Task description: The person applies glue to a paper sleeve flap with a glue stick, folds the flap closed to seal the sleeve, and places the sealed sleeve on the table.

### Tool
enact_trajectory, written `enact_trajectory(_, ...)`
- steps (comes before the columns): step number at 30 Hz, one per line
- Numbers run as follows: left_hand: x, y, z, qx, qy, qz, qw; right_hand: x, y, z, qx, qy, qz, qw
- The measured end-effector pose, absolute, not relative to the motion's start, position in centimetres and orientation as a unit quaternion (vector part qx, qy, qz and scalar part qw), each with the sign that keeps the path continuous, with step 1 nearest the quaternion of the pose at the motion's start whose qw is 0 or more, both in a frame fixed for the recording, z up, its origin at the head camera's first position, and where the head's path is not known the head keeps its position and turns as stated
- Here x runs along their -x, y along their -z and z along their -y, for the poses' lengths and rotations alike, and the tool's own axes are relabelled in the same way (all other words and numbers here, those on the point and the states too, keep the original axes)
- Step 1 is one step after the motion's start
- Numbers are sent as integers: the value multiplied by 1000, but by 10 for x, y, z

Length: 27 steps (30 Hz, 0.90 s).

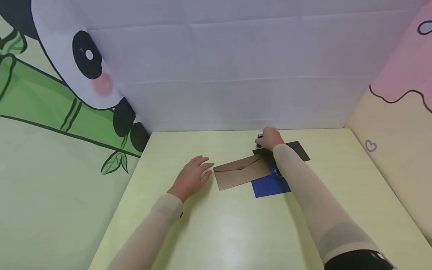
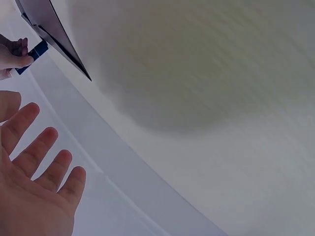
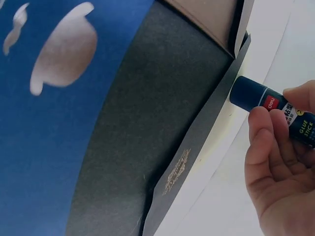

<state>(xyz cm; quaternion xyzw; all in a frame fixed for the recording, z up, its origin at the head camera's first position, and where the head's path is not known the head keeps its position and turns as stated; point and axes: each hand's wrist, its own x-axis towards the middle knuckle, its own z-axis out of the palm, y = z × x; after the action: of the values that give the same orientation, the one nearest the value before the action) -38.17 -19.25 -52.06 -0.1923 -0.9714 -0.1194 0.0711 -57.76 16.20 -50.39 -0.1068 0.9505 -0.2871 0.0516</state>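
My right hand (image 1: 271,138) grips a dark glue stick (image 3: 300,115) between thumb and fingers, near the far edge of the table. The words GLUE STICK show on its label in the right wrist view. Close below it lies a black envelope (image 3: 162,98) with gold lettering on its flap. A brown envelope (image 1: 237,174) overlaps the black one, and a blue envelope (image 1: 270,188) with silvery shapes lies nearest to me, partly under the others. Left of the brown envelope, my left hand (image 1: 190,178) is held with its fingers spread, touching nothing that I can see.
The pale yellow table (image 1: 222,232) runs up to a white back panel (image 1: 236,101). A painted green wall (image 1: 50,180) stands on the left, and a pink and cream wall (image 1: 391,150) on the right.
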Motion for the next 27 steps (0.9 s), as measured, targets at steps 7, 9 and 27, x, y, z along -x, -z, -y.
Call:
enact_trajectory(7, 375, 516, 190, 195, 125, 971, 52, 580, 520, -153, 106, 280, -953, 48)
enact_trajectory(9, 373, 515, 189, 197, 124, 971, 50, 579, 523, -151, 106, 280, -953, 43)
enact_trajectory(27, 379, 507, 180, 222, 118, 966, 62, 569, 509, -145, 122, 273, -953, 54)
